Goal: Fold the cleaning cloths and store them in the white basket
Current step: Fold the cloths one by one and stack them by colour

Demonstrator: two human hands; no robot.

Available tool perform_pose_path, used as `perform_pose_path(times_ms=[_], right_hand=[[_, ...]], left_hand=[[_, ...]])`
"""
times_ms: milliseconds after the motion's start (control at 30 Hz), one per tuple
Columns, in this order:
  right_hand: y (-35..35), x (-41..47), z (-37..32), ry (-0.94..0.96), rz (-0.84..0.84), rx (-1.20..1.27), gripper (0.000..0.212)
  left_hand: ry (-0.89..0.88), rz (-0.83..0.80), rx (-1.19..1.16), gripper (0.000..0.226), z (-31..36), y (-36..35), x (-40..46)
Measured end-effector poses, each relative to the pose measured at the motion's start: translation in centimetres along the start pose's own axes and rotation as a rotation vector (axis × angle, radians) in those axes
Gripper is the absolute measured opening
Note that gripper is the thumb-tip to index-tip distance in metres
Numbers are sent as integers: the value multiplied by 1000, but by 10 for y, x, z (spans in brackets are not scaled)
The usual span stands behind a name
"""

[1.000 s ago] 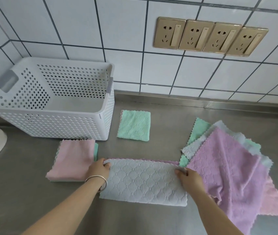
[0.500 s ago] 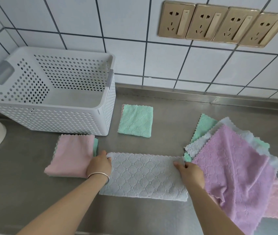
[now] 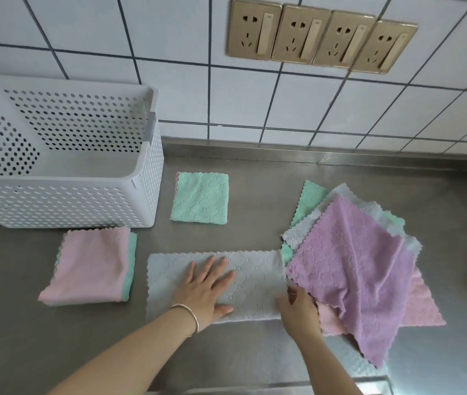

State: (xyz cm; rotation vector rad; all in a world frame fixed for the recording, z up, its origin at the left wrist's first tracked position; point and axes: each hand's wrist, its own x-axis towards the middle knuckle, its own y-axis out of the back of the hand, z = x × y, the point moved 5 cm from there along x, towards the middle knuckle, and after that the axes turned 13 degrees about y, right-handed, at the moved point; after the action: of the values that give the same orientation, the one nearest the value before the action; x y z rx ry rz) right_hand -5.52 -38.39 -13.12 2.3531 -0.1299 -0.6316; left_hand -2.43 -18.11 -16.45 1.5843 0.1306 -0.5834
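Cloth (image 3: 249, 283) flat under left hand (image 3: 208, 289).

You see soft, quilted cloths (image 3: 349, 260) on a dull brushed-metal counter (image 3: 312, 178). The basket (image 3: 64, 203) is matt perforated plastic; the wall tiles (image 3: 169, 29) are glossy.

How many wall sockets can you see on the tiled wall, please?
4, side by side in one row on the tiles, upper right: first socket, second socket, third socket, fourth socket. None looks hidden.
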Motion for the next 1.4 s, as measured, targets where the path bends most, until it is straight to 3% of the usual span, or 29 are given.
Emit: perform_pose_path(times_ms=[133, 233, 333, 400, 433, 533, 633, 700, 800, 967, 1167, 1300, 1400], right_hand=[[-4, -7, 2, -97, -141, -111, 24], [-3, -15, -5, -50, -36, -114, 20], [-3, -28, -26, 147, 135, -161, 21], [-5, -38, -45, 259, 210, -232, 8], [-7, -42, -56, 330, 251, -258, 12], [-25, -55, -90, 620, 318, -306, 18], [-49, -68, -115, 942, 336, -359, 12], [-63, -73, -119, 1057, 288, -357, 16], [-79, -71, -112, 1066, 177, -423, 48], [-102, -61, -94, 992, -30, -613, 82], [-124, -54, -82, 948, -132, -732, 92], [-129, -50, -76, 941, -137, -755, 92], [-130, -49, -73, 939, -119, -766, 90]], left_hand=[[24, -32, -39, 84, 0, 1, 1], [32, -99, -41, 80, -2, 9, -2], [48, -239, -136, 81, 0, 29, 4], [77, -295, -448, 75, 6, 54, 4], [100, -307, -667, 68, 8, 66, 3], [225, -219, -1064, 42, 3, 89, -8], [414, -110, -1163, 39, -18, 80, -19], [502, -79, -1187, 31, -34, 68, -25], [603, -43, -1314, 19, -57, 55, -38], [707, 49, -1170, 49, -94, 40, -49], [788, 72, -1173, 54, -107, 14, -47], [820, 73, -1045, 53, -107, 9, -43], [807, 98, -1075, 50, -105, 10, -40]])
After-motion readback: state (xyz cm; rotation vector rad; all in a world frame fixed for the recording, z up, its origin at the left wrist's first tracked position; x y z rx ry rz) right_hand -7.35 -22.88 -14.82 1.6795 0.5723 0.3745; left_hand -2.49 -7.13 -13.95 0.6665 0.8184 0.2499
